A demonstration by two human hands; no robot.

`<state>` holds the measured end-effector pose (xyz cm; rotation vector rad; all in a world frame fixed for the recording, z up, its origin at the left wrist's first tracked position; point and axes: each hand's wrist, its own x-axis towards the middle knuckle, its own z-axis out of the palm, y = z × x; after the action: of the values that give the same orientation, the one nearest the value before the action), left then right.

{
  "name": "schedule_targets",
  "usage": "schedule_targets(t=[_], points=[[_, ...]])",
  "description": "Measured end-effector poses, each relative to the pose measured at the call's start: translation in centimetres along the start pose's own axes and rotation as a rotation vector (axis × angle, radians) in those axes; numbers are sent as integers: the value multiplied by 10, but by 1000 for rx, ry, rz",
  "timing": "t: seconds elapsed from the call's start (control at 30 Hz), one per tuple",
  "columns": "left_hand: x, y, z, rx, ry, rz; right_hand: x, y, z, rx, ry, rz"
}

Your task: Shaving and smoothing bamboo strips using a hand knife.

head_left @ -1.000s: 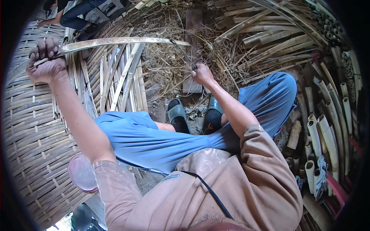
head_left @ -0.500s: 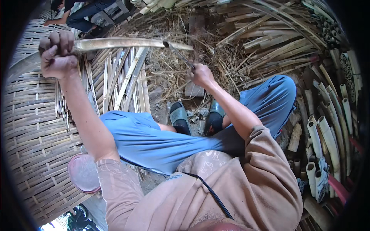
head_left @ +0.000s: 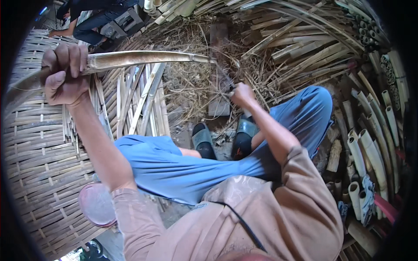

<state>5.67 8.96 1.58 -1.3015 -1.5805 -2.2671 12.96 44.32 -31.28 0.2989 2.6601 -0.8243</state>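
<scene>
My left hand point(head_left: 66, 75), raised at the far left, is wrapped round a long split bamboo strip point(head_left: 139, 58). The strip runs out to the right from my fist, and another stretch of it passes behind the hand to the left rim. My right hand point(head_left: 243, 95) is closed on the handle of a knife point(head_left: 225, 77), most of the handle hidden in the fist. Its thin blade points up and left, its tip at the strip's right-hand end; whether they touch I cannot tell.
Under the strip, shavings point(head_left: 187, 82) cover the ground around a wooden board point(head_left: 218, 104). Woven bamboo matting point(head_left: 35, 161) and a round pinkish lid-like thing point(head_left: 96, 203) lie left. Bamboo lengths point(head_left: 365, 148) are stacked right. Another person point(head_left: 93, 24) sits at the far left.
My right hand has moved right and nearer to me, drawing the knife from partway along the bamboo strip to its right end. My left hand keeps its hold, slightly lower in view.
</scene>
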Motion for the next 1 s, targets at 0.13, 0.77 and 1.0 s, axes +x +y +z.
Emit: schedule_targets(t=[0.13,0.77,1.0], points=[[14,-6,-1,-125,-91,-63,-15,-45,24,660,31,-299],[24,-13,5,-275,-264,-76,-57,-66,-72,671,152,-611],[14,-17,11,-326,-336,-50,-35,-31,-82,149,6,-283]])
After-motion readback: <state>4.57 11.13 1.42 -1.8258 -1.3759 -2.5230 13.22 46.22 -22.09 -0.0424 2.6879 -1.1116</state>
